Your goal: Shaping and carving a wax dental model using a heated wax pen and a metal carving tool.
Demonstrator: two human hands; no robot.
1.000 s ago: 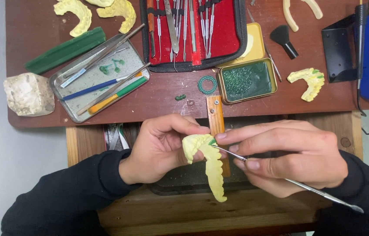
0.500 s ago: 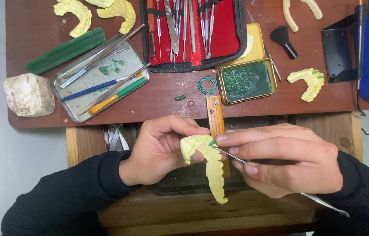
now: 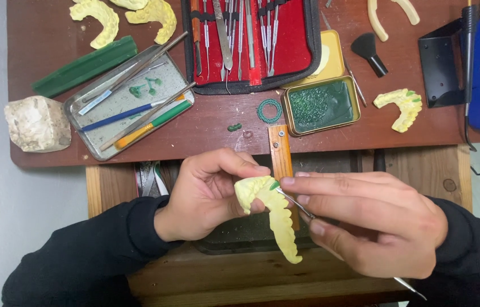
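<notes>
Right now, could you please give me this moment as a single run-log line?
left hand: holds yellow dental cast | right hand: holds thin metal tool, tip at green wax spot on cast | above: wooden bench pin

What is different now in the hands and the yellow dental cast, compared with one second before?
The right hand slid its thin metal instrument further through its fingers; less handle shows lower right. The left hand keeps holding the yellow arch-shaped plaster dental cast. Grips and the wooden bench items are unchanged.
</notes>
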